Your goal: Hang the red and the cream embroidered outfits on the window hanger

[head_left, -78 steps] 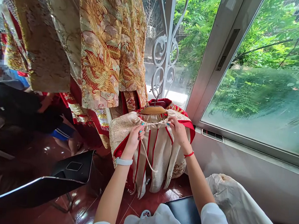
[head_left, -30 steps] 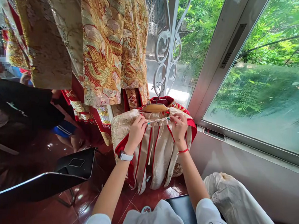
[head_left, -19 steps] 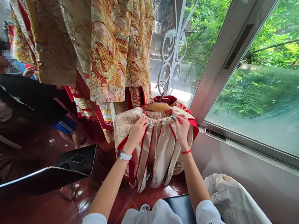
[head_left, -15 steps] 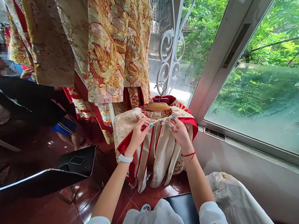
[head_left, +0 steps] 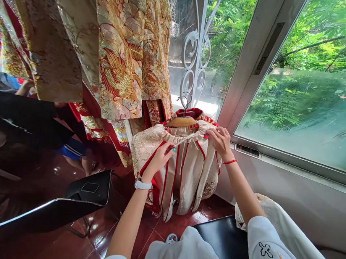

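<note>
One thin cord (head_left: 190, 138) stretches before the top of one cream garment (head_left: 185, 179), its long axis slanting from near left to far right. It lies right of the left hand (head_left: 162, 157) and left of the right hand (head_left: 220, 141); each pinches it, neither nearer. Beyond is one wooden hanger (head_left: 181, 122); left, one black chair (head_left: 90, 192).

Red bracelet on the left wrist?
No: the red bracelet is worn just behind the right hand, while a white band sits behind the left hand.
</note>
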`<state>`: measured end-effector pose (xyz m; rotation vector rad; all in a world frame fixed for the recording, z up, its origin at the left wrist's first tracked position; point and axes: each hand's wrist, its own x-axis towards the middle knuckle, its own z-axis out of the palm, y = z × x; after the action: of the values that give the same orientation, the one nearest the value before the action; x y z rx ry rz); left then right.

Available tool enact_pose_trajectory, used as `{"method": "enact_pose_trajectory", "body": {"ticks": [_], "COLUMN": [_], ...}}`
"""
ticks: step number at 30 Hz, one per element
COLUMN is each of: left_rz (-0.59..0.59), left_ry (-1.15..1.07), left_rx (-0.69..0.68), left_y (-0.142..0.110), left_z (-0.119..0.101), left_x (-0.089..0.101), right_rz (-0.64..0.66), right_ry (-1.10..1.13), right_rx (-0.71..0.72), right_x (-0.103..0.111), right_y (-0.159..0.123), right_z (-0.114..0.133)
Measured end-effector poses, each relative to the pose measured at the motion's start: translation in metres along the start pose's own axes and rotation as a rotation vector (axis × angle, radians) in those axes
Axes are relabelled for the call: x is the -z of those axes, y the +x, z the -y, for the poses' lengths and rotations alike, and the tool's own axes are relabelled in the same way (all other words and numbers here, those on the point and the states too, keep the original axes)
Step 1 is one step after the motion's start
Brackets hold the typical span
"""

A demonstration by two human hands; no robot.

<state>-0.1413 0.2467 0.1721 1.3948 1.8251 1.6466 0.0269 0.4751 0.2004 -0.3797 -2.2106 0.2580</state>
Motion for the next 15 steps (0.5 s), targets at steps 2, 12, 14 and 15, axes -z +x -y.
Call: {"method": "enact_pose_trajectory", "body": {"ticks": [2, 12, 14, 15], "left_rz": [-0.01, 0.056, 0.064, 0.066], "left_ry": [0.021, 0.052, 0.076, 0.08], "left_rx": [-0.002, 0.058, 0.047, 0.042], "left_y": [-0.002, -0.002, -0.002, -0.002], "left_z": [-0.001, 0.011, 0.014, 0.015], "left_x": [-0.004, -0.008, -0.007, -0.007], "right_rz": [-0.031, 0.304, 0.145, 0.071], "right_ry": [0.079, 0.099, -0.073, -0.101], "right_rx": [-0.02, 0.002, 0.011, 0.002], "right_x": [-0.005, 0.031, 0.037, 0.036], "right_y": [-0.002, -0.008, -0.01, -0.012], "right_z": [0.005, 0.006, -0.003, -0.005]}}
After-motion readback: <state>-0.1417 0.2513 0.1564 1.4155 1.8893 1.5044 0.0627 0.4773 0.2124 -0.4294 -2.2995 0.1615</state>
